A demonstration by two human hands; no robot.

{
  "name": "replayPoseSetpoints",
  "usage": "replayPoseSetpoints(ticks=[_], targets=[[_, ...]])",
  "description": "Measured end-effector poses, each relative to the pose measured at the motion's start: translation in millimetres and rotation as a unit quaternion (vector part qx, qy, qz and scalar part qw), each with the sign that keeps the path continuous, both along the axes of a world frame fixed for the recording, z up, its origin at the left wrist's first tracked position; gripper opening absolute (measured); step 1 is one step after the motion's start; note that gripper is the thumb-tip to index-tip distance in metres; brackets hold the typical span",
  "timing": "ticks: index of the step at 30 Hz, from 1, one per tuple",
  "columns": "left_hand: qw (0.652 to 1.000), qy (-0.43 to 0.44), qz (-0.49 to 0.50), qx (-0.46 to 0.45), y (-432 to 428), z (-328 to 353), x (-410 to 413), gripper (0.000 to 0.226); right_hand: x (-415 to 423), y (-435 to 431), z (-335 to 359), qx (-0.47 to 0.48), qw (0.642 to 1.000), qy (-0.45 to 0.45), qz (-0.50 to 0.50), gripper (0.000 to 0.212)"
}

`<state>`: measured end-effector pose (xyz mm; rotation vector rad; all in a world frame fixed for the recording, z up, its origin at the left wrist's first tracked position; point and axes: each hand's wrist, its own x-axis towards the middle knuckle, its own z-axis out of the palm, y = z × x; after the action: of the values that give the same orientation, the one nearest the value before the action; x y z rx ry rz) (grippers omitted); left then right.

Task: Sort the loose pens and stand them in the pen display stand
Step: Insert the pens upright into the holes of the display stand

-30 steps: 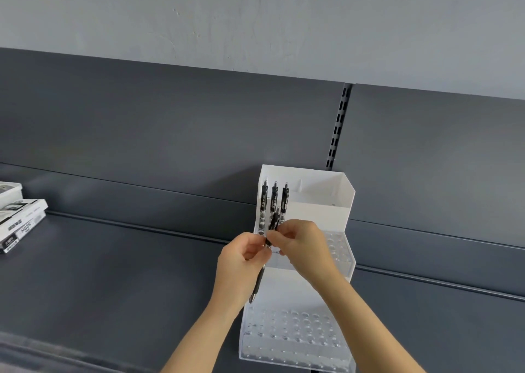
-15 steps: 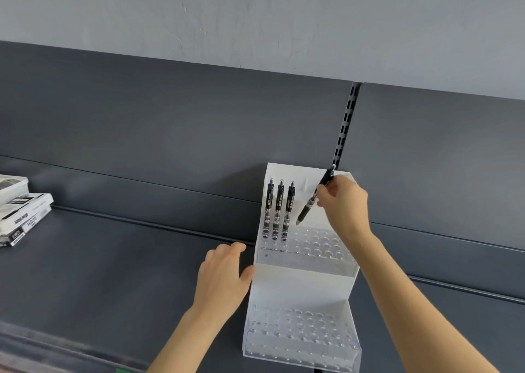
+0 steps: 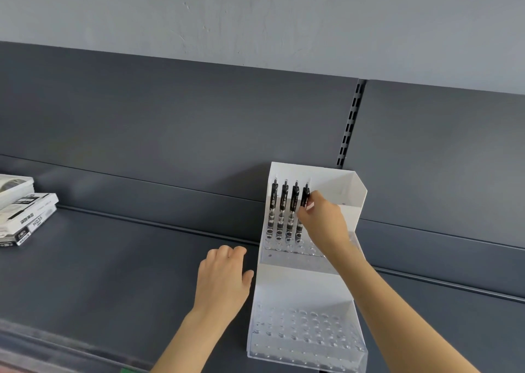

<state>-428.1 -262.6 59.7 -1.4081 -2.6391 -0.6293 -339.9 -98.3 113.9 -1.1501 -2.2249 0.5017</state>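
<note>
A: Where's the pen [image 3: 304, 198]?
B: In the upper tier of the stand [image 3: 298, 283], back row, 4th from the left. It's upright, with its lower end down among the holes.
A: Held?
B: Yes. The right hand [image 3: 324, 220] pinches its barrel from the right, fingertips curled around it. The forearm crosses the upper tier's right half.
A: Neighbours?
B: 3 pens [image 3: 284, 208] just to its left in the same row, upright, clips up, evenly spaced, all black. 4 in line in total.
A: Lower tier?
B: Clear plate of round holes.
A: Left hand [image 3: 224, 279]?
B: Palm down on the shelf [image 3: 113, 273], just beside the stand's left wall. Fingers are loosely curled and it holds nothing. I can't tell if the thumb touches the wall.
A: Beyond that?
B: The stand sits against the dark back panel, below a slotted upright [image 3: 350, 122]. Stacked white boxes [image 3: 25, 216] at the shelf's far left, well apart from the stand.
</note>
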Motion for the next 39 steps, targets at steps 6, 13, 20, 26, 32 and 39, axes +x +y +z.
replayPoseSetpoints(ticks=[6, 13, 20, 26, 32, 39], targets=[[1.000, -0.007, -0.014, 0.005, 0.9, 0.6, 3.8, 0.045, 3.0, -0.4, -1.3, -0.004, 1.000, 0.005, 0.001, 0.016], [0.999, 0.011, -0.040, 0.013, 1.9, 5.6, 14.9, 0.040, 34.4, -18.6, -2.3, -0.050, 0.998, 0.042, 0.003, 0.037], [0.994, 0.003, -0.106, 0.025, 16.4, 8.4, 64.2, 0.044, 139.7, -41.5, -28.8, -0.011, 0.995, 0.070, -0.076, 0.023], [0.986, 0.022, -0.164, -0.024, 48.4, 3.5, 137.0, 0.041, 242.0, -35.3, -66.8, -0.024, 0.991, -0.055, -0.119, 0.044], [0.977, 0.016, -0.198, -0.076, 75.6, -11.0, 231.1, 0.045, 346.9, -26.7, -79.9, -0.045, 0.981, -0.124, -0.143, 0.052], [0.966, -0.003, -0.243, -0.091, 98.6, -23.1, 351.2, 0.046, 468.3, -19.7, -89.1, -0.086, 0.973, -0.141, -0.160, 0.057]])
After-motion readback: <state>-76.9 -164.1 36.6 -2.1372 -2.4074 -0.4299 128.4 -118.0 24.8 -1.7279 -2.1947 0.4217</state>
